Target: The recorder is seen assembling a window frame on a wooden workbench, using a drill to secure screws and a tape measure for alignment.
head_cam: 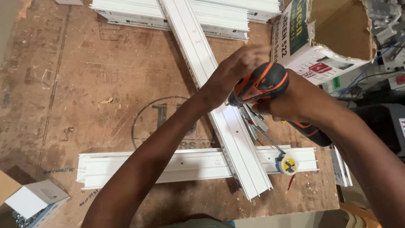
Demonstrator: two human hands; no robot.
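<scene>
Below, scuffed plywood bench (105, 84) under white profiles (236, 135); right hand (295, 101) gripping drill (259, 84), left hand (236, 69) blurred, grip unclear.

- An orange-and-black cordless drill (261, 84) sits in the grip of the right hand (295, 101), nose pointing down at the long white profile (219, 105).
- The long white profile is ribbed plastic, lying flat and running diagonally across the wooden table (105, 84).
- A second white profile (168, 164) lies crosswise beneath it, touching it.
- The left hand (236, 67), blurred, rests on the long white profile just beside the drill.
</scene>
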